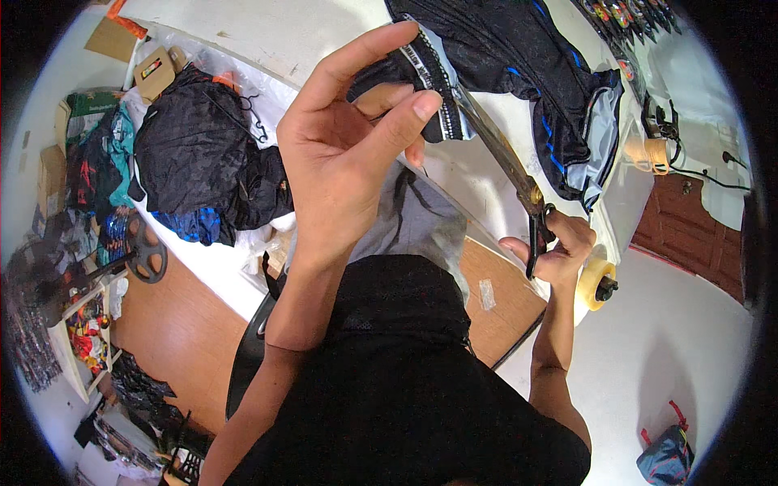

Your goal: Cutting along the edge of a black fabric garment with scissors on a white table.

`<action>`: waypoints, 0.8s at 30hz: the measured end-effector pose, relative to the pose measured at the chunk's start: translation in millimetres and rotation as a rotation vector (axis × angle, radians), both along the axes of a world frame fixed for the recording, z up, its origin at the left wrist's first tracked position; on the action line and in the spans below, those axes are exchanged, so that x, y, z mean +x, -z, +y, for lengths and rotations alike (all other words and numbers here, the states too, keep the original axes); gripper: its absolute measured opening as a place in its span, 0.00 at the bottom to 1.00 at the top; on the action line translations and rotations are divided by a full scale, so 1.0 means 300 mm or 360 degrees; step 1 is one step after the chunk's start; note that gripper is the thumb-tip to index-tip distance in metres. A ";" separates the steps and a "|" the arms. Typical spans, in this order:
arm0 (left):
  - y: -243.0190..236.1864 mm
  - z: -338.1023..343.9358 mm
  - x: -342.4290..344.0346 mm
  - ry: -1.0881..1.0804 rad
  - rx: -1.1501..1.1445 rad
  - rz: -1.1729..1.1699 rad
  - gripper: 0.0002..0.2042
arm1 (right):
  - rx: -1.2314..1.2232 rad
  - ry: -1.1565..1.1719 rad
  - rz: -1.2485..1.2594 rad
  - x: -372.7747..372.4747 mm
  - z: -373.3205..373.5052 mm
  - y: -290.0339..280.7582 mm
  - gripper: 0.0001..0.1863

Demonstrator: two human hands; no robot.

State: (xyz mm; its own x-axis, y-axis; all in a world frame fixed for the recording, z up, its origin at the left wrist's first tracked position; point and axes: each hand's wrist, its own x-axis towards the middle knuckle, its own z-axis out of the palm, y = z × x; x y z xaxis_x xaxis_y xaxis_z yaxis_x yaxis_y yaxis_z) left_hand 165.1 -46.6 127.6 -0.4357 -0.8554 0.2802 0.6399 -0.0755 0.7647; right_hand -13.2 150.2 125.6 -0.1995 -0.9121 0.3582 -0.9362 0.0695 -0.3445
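Raised in front of me, my left hand (340, 146) has its fingers curled round a dark fabric strip (433, 77). The strip has a white lettered band and what looks like zipper teeth along its edge. From the right, a pair of long scissors (502, 150) reaches up to it, the tips touching or close to the strip's edge. My right hand (563, 249) grips their black handles, with the thumb stretched to the left. Whether the blades are slightly apart I cannot tell. Beyond the scissors lies a black garment (519, 81) with blue trim on the white table (284, 36).
A heap of black clothing (203, 146) lies on the table at left. Grey cloth (417, 215) drapes near my lap. A roll of clear tape (596, 283) sits by my right hand, and a spool of cord (646, 152) farther right. A bag (666, 455) rests on the floor.
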 end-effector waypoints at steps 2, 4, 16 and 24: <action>0.000 0.000 -0.004 0.0007 0.0010 0.0010 0.21 | -0.0009 -0.0005 -0.0022 0.003 -0.003 0.000 0.28; -0.001 0.002 -0.003 0.0018 0.0023 0.0020 0.21 | -0.0016 -0.0004 -0.0044 0.009 -0.003 -0.004 0.28; 0.003 0.003 -0.003 0.0030 -0.0082 0.0035 0.21 | -0.0025 0.0008 0.0013 0.007 -0.003 -0.012 0.28; -0.008 0.006 0.002 0.0038 -0.0085 0.0021 0.21 | -0.0033 0.0094 0.0057 0.007 0.012 -0.005 0.27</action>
State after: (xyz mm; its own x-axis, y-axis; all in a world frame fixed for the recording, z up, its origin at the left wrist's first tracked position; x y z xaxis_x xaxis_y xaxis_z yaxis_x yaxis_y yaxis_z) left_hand 165.6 -44.8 130.0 -0.4516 -0.8286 0.3308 0.6485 -0.0502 0.7596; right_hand -11.0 153.7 126.9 -0.2397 -0.8913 0.3850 -0.9425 0.1184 -0.3126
